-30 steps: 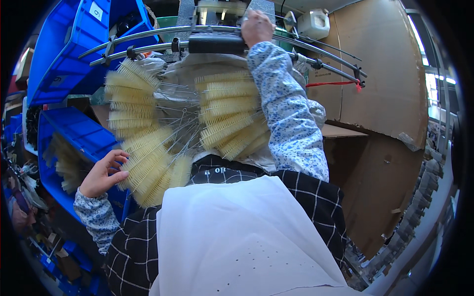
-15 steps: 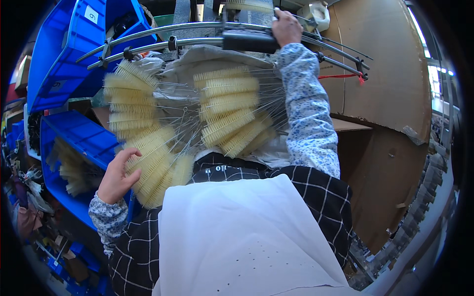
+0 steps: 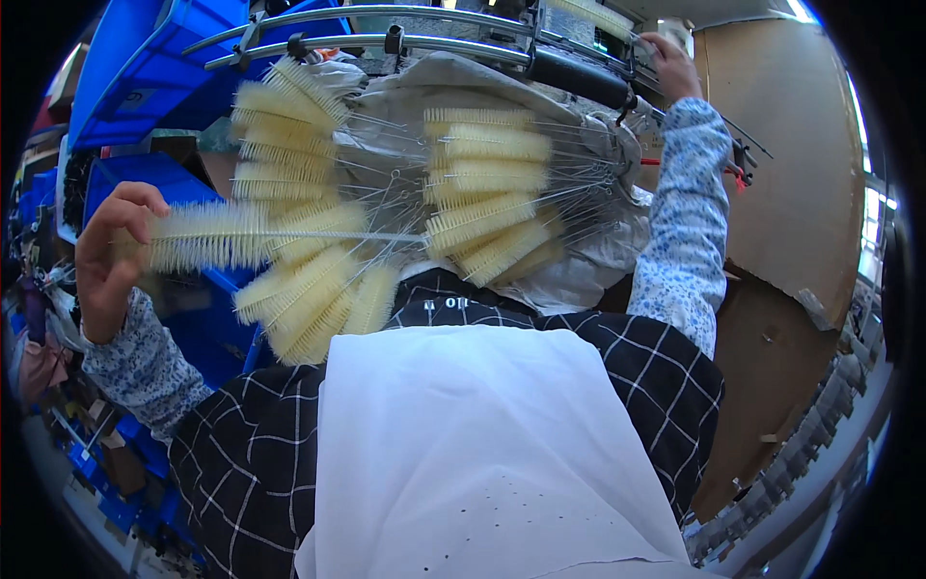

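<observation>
My left hand [image 3: 114, 249], closed, pinches the bristle end of a cream bottle brush [image 3: 207, 237]. This brush lies level above a pile of similar brushes [image 3: 307, 280], its twisted wire handle pointing right. A second stack of brushes [image 3: 492, 179] lies to the right of the pile, wire handles to the right. At the upper right, my right hand [image 3: 672, 69] is closed at the end of the metal rails [image 3: 463, 48]. What its fingers grip is too small to make out. Beside those fingers, another cream brush [image 3: 593, 13] sits above a black roller [image 3: 579, 79].
Blue plastic bins [image 3: 145, 72] stand at the left, one lower bin [image 3: 217, 309] beneath the held brush. A grey cloth sheet [image 3: 588, 261] lies under the stacks. Tall brown cardboard [image 3: 772, 164] rises on the right. A red tie [image 3: 741, 178] hangs at the rail end.
My left hand has closed on a brush and drawn it leftward from the pile. My right hand has moved right along the rails, and the black roller and upper brush have shifted right too.
</observation>
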### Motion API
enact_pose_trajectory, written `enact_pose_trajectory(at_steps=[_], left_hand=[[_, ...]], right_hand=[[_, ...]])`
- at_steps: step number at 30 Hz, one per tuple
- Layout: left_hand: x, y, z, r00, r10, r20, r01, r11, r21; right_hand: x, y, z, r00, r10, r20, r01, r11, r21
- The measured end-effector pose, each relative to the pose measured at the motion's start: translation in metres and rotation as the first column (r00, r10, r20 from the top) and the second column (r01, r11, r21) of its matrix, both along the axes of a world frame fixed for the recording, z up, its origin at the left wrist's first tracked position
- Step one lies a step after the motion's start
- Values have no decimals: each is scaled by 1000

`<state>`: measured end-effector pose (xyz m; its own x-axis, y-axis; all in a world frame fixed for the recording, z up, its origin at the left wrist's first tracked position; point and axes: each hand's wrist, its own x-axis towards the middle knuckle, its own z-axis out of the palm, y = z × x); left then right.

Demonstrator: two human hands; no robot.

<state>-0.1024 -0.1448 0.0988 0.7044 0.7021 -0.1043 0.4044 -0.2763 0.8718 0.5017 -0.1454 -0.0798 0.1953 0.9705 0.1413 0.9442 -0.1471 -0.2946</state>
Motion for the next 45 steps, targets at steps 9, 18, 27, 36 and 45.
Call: enact_pose_trajectory(at_steps=[9,18,27,36,45], left_hand=[[111,9,-41,927,-170,334,213,972,-95],[165,-11,-71,947,-122,298,117,993,33],[46,-26,-120,856,-307,-417,321,946,-37],[60,-35,-116,872,-198,-448,214,977,-14],[54,-23,-115,918,-170,-359,179,984,-9]], right_hand=[[-28,-88,86,835,74,-545,-290,901,-322],[-239,-74,85,524,337,-782,-583,812,-40],[-102,6,-2,930,-122,348,79,988,135],[-100,21,-13,944,-86,319,56,993,102],[-105,41,-6,964,-87,253,83,996,25]])
